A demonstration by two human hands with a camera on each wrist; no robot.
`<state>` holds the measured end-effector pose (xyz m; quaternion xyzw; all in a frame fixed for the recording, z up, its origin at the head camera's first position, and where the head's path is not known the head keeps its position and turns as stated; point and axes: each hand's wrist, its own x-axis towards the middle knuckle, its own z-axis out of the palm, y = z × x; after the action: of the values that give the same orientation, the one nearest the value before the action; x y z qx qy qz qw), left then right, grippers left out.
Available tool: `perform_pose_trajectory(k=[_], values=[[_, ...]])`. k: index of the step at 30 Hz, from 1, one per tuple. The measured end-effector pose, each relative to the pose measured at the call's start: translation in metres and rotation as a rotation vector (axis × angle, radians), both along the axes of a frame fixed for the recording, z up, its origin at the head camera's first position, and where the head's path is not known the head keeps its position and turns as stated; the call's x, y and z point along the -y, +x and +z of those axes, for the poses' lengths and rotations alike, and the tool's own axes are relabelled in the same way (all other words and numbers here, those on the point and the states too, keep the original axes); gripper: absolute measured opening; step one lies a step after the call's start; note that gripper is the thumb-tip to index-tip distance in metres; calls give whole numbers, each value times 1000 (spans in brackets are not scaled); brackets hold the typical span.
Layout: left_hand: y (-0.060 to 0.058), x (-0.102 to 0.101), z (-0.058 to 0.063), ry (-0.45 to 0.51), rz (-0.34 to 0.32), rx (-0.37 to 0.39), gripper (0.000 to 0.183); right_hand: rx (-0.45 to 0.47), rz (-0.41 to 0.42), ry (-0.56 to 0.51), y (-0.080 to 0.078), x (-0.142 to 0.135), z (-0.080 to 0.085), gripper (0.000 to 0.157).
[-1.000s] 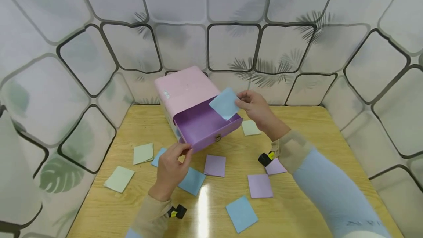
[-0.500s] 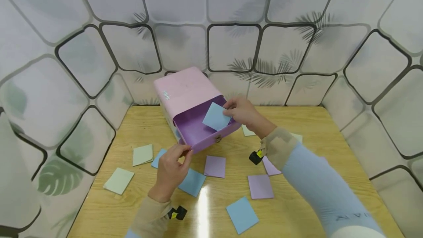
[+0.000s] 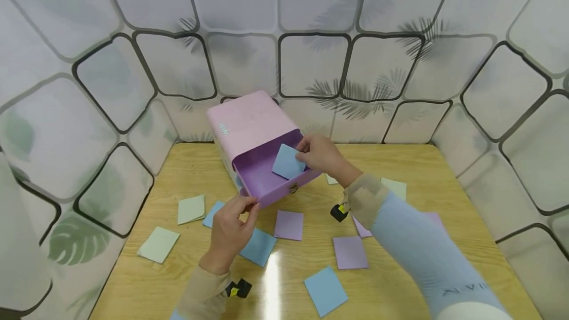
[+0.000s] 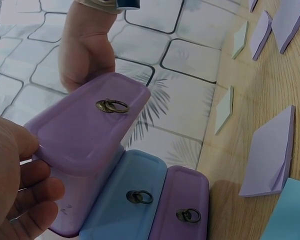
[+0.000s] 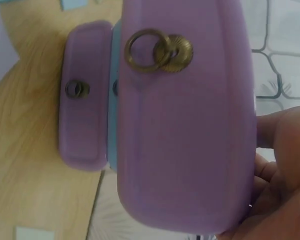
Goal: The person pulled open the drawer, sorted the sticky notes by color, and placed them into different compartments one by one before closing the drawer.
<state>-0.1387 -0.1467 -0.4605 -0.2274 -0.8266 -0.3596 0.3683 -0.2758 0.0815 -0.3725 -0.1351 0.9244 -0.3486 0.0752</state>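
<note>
A pink-topped storage box point(image 3: 253, 120) stands at the back with its purple top drawer point(image 3: 255, 181) pulled out. My left hand point(image 3: 227, 236) pinches the drawer's front left corner between thumb and fingers; the left wrist view shows that hand point(image 4: 15, 185) at the edge of the drawer front point(image 4: 90, 125). In my right hand point(image 3: 323, 158), a light blue sticky note pad point(image 3: 286, 163) is pinched at its right corner, tilted inside the drawer. From the right wrist camera, the drawer front with its brass ring point(image 5: 147, 50) hides the pad, and the right hand point(image 5: 285, 175) reaches behind it.
Below, a blue drawer point(image 4: 125, 195) and another purple drawer point(image 4: 182, 205) are pushed in. Several sticky note pads lie about the wooden table point(image 3: 178, 270): green point(image 3: 158, 244), purple point(image 3: 289, 225) and blue point(image 3: 326, 291). A patterned curtain point(image 3: 315, 63) surrounds the table.
My right hand has moved left and down, bringing the blue sticky note pad from above the drawer's right side into it. The left hand has kept its hold on the drawer corner.
</note>
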Motion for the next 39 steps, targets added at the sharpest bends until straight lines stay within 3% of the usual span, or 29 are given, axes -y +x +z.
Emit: perform_pose_trajectory(k=[8, 17, 24, 31, 36, 39], values=[[0, 1, 1, -4, 6, 7, 7, -152, 66, 250, 0, 2, 0, 28], [-2, -1, 2, -4, 4, 12, 7, -165, 83, 409, -4, 7, 9, 27], [-1, -2, 4, -7, 4, 22, 7, -151, 104, 412, -9, 11, 13, 24], [0, -2, 2, -8, 6, 29, 7, -140, 108, 381, -13, 14, 14, 30], [1, -1, 1, -9, 5, 27, 8, -138, 201, 393, -14, 15, 11, 38], [1, -1, 1, -13, 2, 29, 8, -81, 290, 415, -14, 14, 9, 47]])
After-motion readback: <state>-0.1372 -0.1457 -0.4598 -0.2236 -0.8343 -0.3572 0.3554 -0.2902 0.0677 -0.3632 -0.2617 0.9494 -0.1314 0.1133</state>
